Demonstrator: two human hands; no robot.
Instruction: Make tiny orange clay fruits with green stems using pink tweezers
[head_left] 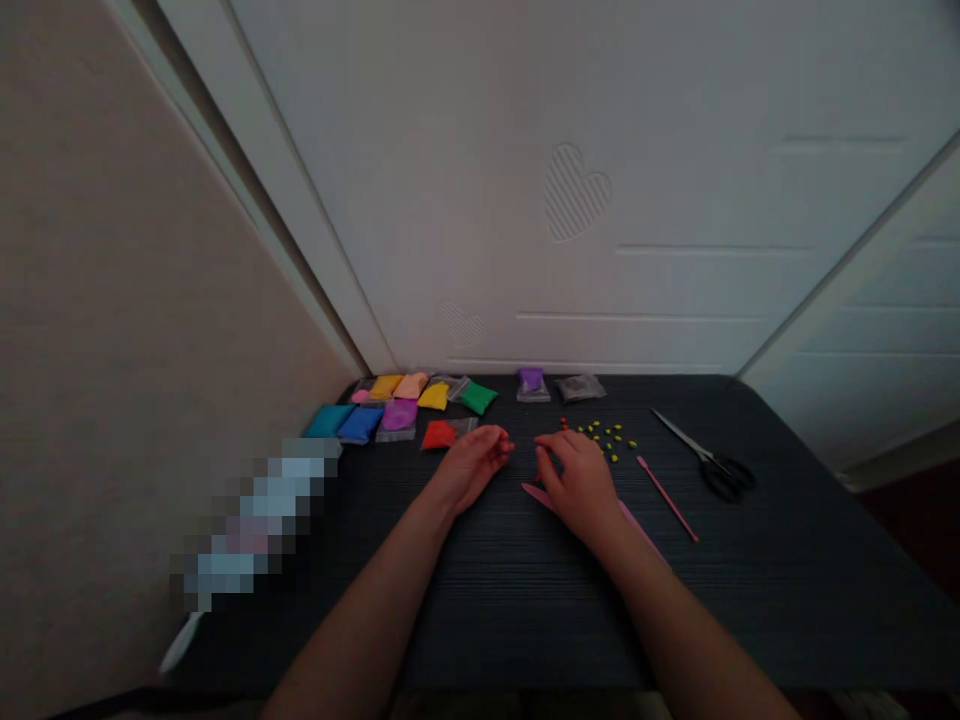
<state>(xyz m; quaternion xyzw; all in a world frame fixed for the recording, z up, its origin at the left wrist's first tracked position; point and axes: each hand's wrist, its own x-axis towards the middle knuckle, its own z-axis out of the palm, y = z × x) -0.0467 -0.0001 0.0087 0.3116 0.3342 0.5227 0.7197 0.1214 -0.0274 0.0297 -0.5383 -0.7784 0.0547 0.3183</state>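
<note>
My left hand hovers above the dark table with its fingers curled inward; whatever they hold, if anything, is too small to make out. Facing it, my right hand has thumb and fingertips drawn together, and their contents are also unclear. A small gap separates the two hands. Under the right hand and forearm lies a pink flat modelling tool, partly covered. Several tiny yellow-green pieces are scattered just beyond that hand, with small red bits near them. A bag of red clay lies behind my left hand.
Several bags of coloured clay, among them a green one and a blue one, line the back left. A purple bag and a grey bag lie further right. Right of my hands are a thin pink stick and black-handled scissors.
</note>
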